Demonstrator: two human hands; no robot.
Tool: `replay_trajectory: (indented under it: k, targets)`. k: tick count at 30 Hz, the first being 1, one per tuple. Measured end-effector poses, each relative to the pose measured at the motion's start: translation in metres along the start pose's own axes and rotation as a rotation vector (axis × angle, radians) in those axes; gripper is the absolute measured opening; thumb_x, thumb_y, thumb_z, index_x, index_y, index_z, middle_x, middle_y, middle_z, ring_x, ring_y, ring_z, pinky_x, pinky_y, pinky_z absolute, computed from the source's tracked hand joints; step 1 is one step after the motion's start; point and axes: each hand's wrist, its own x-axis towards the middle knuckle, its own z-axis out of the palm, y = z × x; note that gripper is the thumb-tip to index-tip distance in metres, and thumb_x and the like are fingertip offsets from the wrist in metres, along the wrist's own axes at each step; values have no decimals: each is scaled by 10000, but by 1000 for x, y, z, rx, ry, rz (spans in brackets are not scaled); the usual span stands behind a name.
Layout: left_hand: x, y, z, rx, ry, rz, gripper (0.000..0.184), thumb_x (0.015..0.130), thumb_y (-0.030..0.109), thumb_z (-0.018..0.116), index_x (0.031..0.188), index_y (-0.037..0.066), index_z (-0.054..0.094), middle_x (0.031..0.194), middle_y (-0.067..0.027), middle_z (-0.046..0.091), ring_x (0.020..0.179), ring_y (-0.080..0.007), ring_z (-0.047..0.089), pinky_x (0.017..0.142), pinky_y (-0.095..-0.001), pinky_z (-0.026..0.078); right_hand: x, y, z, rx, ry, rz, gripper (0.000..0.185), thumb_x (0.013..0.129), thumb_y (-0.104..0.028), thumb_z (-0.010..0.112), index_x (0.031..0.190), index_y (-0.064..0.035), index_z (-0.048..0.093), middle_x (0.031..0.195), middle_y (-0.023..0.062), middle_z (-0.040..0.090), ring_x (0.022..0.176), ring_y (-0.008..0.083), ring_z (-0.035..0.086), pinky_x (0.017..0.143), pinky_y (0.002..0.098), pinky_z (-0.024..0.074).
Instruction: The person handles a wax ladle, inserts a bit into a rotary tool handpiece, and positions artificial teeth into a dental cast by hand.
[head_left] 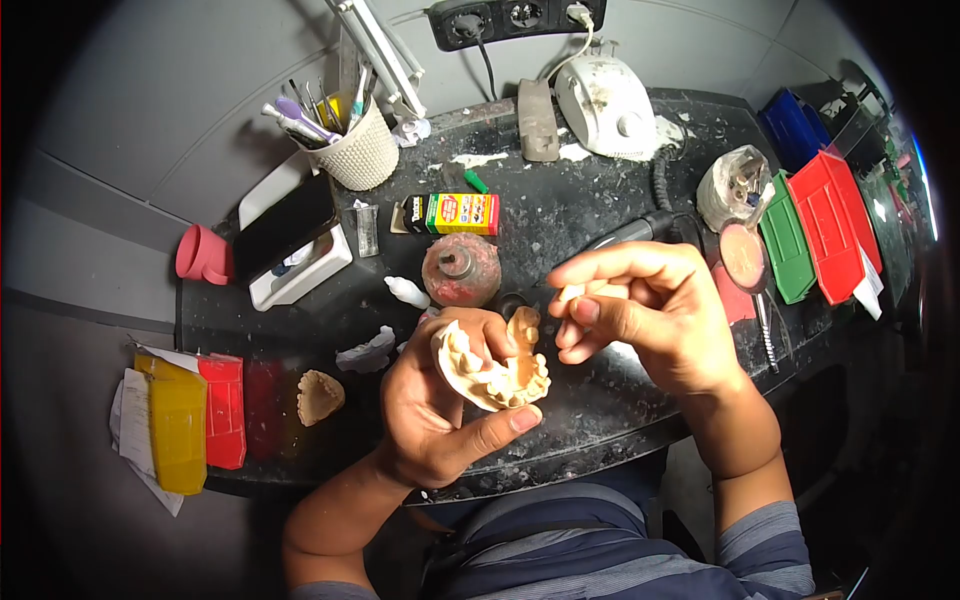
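Note:
My left hand [430, 415] is wrapped round a cream plaster dental model [478, 382], its row of teeth turned up toward me. An orange-tan plate, perhaps wax, lines part of the model's inner side. To the right and a little higher, my right hand [650, 310] pinches a small whitish piece [571, 293] between thumb and forefinger. It may be an artificial tooth, but it is too small to be sure. The two hands are apart. Behind the model stands a round pink-stained bottle [461, 271] with a dark top.
Another plaster cast [320, 397] lies on the dark, dusty bench at left, near yellow [178, 425] and red trays. Further back are a tool cup [357, 150], a small yellow-red box [462, 214] and a white machine [605, 105]. Green and red trays [835, 235] stand at right.

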Motion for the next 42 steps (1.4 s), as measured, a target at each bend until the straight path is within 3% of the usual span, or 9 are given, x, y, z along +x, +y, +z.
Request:
replay_trajectory:
  k: [7,10,14,18,23,28,33,37,42]
  targets:
    - [-3,-2,3,133,27,93,526,808,47,891,1164,15,505,1148,-128,634,1023,-165,652,937,-325,542,-1,0,1,-36,-18,18,236,969,-14,706,1184,82,693,1043,146,755,916,177,744,823,323,645]
    - [-4,-9,5,227,59,107,560,809,103,897,1181,-15,495,1129,-130,681,1027,-164,687,928,-322,559,0,8,11,-38,24,-119,147,918,14,763,1057,46,728,987,105,763,937,135,723,893,285,591]
    - [-7,-12,8,293,86,115,584,812,153,901,1197,-27,500,1089,-118,702,982,-152,699,878,-302,572,-2,17,4,-313,-85,-177,167,906,12,772,1067,28,733,987,70,767,929,117,719,867,273,567]
    - [-9,-14,10,258,144,80,608,792,202,919,1183,-27,514,1064,-111,704,959,-142,694,865,-295,566,-3,16,13,-322,-78,-169,136,899,9,774,1031,24,744,979,78,768,923,120,715,878,285,562]
    - [-8,-19,3,469,120,190,635,751,277,947,1131,-23,537,988,-84,680,875,-128,665,797,-286,548,-3,18,13,-369,-91,-175,93,904,-11,775,994,8,757,968,82,763,909,117,705,853,281,553]
    - [-11,-24,3,518,140,182,626,751,268,949,1131,-18,542,958,-74,665,852,-124,654,773,-285,544,-2,20,14,-384,-119,-232,82,910,-11,770,984,19,751,922,75,748,857,110,686,793,276,546]
    - [-12,-25,7,502,160,176,608,750,254,952,1120,-10,549,957,-75,665,843,-126,656,755,-285,545,-4,18,18,-254,-124,-114,63,915,0,758,971,25,745,859,69,734,776,97,675,703,261,547]
    - [-10,-27,8,510,160,206,599,743,233,959,1110,-1,547,962,-91,667,852,-145,670,759,-294,548,-5,20,17,-300,-98,-132,63,905,2,760,965,19,748,858,64,739,755,96,679,692,254,549]
    - [-11,-28,6,568,156,252,570,759,189,955,1105,2,543,978,-115,662,873,-170,680,783,-315,552,-5,24,18,-402,-69,-214,83,863,-15,783,942,-9,760,895,56,758,849,105,699,777,279,560]
